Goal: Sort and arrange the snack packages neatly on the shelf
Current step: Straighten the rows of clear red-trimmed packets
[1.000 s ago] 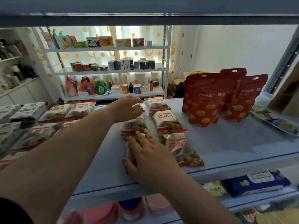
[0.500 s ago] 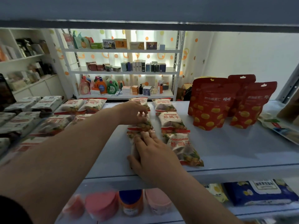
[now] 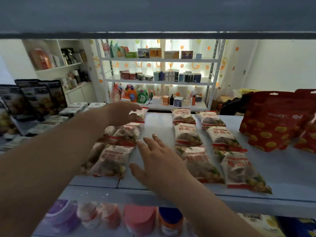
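Observation:
Several white-and-red snack packs lie flat on the pale blue shelf (image 3: 282, 170). Two tidy columns sit right of centre, one led by a near pack (image 3: 199, 161) and one by another near pack (image 3: 242, 170). A looser pile lies to the left, with a front pack (image 3: 112, 159) and a middle pack (image 3: 127, 132). My left hand (image 3: 121, 113) reaches over the far pack (image 3: 140, 114) of that pile, fingers extended, holding nothing. My right hand (image 3: 157, 161) hovers open over the bare strip between the pile and the columns.
Red stand-up pouches (image 3: 273, 120) stand at the right back of the shelf. Dark pouches (image 3: 39, 98) and flat grey packs (image 3: 75, 108) fill the left side. Round tubs (image 3: 138, 218) sit on the shelf below. The upper shelf edge (image 3: 153, 34) runs overhead.
Both hands have let go of the middle column and shifted left toward the loose pile. The view has swung left, so the tidy columns now sit to the right.

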Demonstrator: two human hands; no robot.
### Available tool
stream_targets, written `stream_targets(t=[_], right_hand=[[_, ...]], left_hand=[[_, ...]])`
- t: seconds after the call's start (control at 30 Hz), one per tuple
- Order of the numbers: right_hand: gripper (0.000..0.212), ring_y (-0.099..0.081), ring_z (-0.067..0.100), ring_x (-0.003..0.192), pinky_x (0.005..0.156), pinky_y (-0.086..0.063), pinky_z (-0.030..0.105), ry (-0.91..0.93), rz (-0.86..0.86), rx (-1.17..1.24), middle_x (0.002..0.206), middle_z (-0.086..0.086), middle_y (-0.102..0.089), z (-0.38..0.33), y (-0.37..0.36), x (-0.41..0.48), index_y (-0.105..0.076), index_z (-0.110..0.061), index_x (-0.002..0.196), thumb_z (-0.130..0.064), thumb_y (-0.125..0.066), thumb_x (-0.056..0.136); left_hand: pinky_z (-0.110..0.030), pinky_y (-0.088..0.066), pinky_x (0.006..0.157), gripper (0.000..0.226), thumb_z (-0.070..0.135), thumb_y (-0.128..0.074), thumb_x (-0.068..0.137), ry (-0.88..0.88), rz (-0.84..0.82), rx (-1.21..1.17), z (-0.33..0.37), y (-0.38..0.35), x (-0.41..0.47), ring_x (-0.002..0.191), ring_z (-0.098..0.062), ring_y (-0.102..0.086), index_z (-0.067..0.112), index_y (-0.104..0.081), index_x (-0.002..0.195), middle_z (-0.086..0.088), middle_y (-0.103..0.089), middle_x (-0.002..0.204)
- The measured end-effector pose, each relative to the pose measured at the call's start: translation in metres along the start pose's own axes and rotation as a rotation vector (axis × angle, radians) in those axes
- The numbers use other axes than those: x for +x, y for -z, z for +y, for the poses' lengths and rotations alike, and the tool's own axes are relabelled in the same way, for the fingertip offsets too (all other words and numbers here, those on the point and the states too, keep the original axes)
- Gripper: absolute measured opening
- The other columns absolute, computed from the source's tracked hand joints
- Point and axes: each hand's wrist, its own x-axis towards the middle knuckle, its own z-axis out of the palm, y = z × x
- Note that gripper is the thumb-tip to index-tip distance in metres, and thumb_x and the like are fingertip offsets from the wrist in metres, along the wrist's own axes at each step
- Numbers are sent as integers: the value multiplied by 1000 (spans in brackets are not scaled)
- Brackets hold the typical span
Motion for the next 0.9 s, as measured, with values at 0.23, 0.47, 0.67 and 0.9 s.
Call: stream_targets(t=[0.23,0.47,0.67,0.9], right_hand=[[74,1,33,151,118,2,43,-80,-59,40,165,10,-8,-47,-27,66,-10,-19,157,-59,-26,98],[74,14,35,149,111,10,42,-292,-198,78,165,10,10,-59,-51,122,9,-26,156,-61,-19,97],[85,19,32,148,118,7,49,-366,-304,34,163,6,18,-54,-66,124,10,-25,156,-74,-14,91],[81,21,26,148,117,6,44,-349,-282,10,163,1,18,-36,-55,105,6,-26,157,-69,-19,93]], left_hand=[[-41,-43,103,46,28,-52,95,-21,-8,1,-65,-5,11,129,-24,-48,31,-46,141,-3,-50,144],[-44,-29,113,53,28,-46,100,-102,-136,31,-63,-21,56,143,-24,-30,29,-31,150,-2,-33,156],[-33,-42,95,38,37,-43,101,-201,-262,69,-60,-36,83,115,-20,-53,28,-49,138,-1,-56,135],[-36,-47,89,38,48,-45,96,-310,-224,113,-38,-40,100,103,-19,-56,26,-59,123,1,-62,119]])
